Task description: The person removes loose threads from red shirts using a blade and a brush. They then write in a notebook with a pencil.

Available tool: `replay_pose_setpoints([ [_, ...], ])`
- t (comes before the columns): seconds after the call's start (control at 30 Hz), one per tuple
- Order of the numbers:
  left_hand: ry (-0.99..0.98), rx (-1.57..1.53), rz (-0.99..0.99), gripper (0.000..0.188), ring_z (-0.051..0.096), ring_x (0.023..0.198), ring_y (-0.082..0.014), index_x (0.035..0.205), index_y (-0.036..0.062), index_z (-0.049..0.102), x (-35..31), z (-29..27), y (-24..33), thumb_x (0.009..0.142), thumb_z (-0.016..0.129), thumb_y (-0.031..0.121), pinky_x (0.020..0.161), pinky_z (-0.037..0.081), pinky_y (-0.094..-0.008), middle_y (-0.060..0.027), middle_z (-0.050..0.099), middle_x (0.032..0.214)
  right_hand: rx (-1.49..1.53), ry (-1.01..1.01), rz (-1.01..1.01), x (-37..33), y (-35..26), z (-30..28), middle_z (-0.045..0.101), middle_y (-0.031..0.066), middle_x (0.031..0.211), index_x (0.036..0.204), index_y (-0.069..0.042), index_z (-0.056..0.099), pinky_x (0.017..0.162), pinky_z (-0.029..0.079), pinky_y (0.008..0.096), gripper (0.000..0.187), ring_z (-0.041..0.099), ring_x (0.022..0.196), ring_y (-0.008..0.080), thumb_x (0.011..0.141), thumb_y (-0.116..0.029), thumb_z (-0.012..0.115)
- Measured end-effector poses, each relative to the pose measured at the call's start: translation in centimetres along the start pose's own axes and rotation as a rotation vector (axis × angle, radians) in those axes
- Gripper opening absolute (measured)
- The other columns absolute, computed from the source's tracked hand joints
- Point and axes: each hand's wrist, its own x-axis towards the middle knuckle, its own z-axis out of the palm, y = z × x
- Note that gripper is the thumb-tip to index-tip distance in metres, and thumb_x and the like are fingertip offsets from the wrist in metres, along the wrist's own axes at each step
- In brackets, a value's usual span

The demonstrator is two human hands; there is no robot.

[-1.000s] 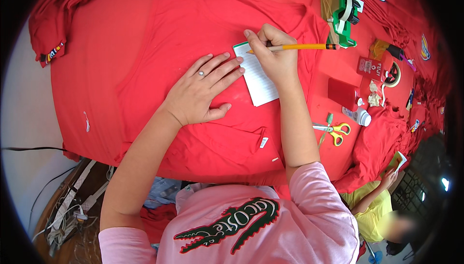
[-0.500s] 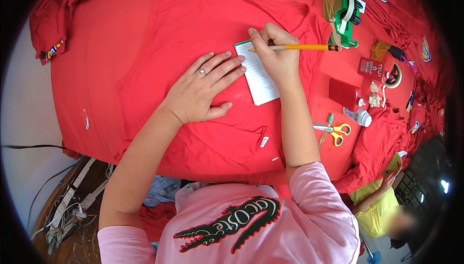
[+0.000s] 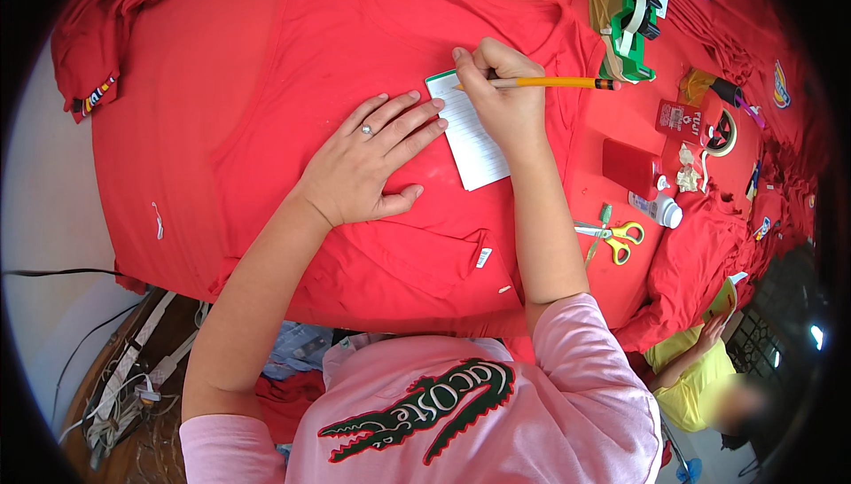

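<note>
A small lined notepad (image 3: pixel 472 149) with a green top edge lies tilted on a red garment (image 3: pixel 355 58) spread over the table. In my right hand (image 3: pixel 508 98) is a yellow pencil (image 3: pixel 563 82), pinched near its point, which meets the upper part of the page. The pencil's eraser end points right. My left hand (image 3: pixel 365 165), with a ring on one finger, rests flat on the red cloth. Its fingers are spread, and the fingertips touch the pad's left edge.
Right of my right arm lie yellow-handled scissors (image 3: pixel 620 240), a white bottle (image 3: pixel 660 210), a red bottle (image 3: pixel 631 167) and a tape roll (image 3: pixel 723 134). A green tape dispenser (image 3: pixel 631 36) stands at the far right. A person in yellow (image 3: pixel 696 386) is at the lower right.
The pencil stays on the upper part of the page, with my right hand shifted very slightly. My left hand keeps its place by the pad; the whole view has moved a little.
</note>
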Motion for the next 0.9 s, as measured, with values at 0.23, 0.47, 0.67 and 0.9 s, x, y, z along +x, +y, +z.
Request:
replay_pose_setpoints([
  [0.23,0.011,0.000,0.001,0.078,0.039,0.152,-0.0296,0.155,0.0144,0.051,-0.03,0.10,-0.02,0.084,0.069,0.043,0.128,0.029,-0.0500,-0.0083,0.045,0.163,0.006,-0.001,-0.030,-0.01,0.19,0.00,0.039,0.0059,0.057,0.070,-0.001,0.040,0.050,0.034,0.0357,0.039,0.036,0.053,0.0169,0.091,-0.004,0.073],
  [0.47,0.000,0.008,0.001,0.080,0.038,0.152,-0.0282,0.157,0.0148,0.049,0.03,0.03,0.06,0.085,0.071,0.043,0.128,0.028,-0.0491,-0.0064,0.043,0.164,-0.023,0.001,-0.047,-0.04,-0.01,-0.09,0.041,0.0064,0.057,0.069,-0.001,0.041,0.050,0.035,0.0350,0.038,0.038,0.053,0.0174,0.091,-0.002,0.072],
  [0.67,0.009,0.000,-0.001,0.079,0.039,0.152,-0.0293,0.156,0.0152,0.051,0.08,0.08,0.03,0.084,0.069,0.043,0.127,0.029,-0.0501,-0.0080,0.044,0.163,0.006,0.019,-0.033,-0.08,0.02,0.09,0.041,0.0060,0.057,0.070,-0.001,0.041,0.050,0.034,0.0351,0.038,0.038,0.053,0.0164,0.091,-0.002,0.072],
  [0.9,0.000,0.013,0.004,0.080,0.038,0.152,-0.0284,0.155,0.0141,0.050,0.07,-0.03,0.04,0.084,0.072,0.043,0.128,0.028,-0.0490,-0.0068,0.043,0.164,0.035,-0.059,-0.029,-0.27,-0.15,0.00,0.040,0.0054,0.058,0.070,-0.001,0.041,0.051,0.034,0.0344,0.039,0.038,0.055,0.0158,0.092,-0.005,0.073],
])
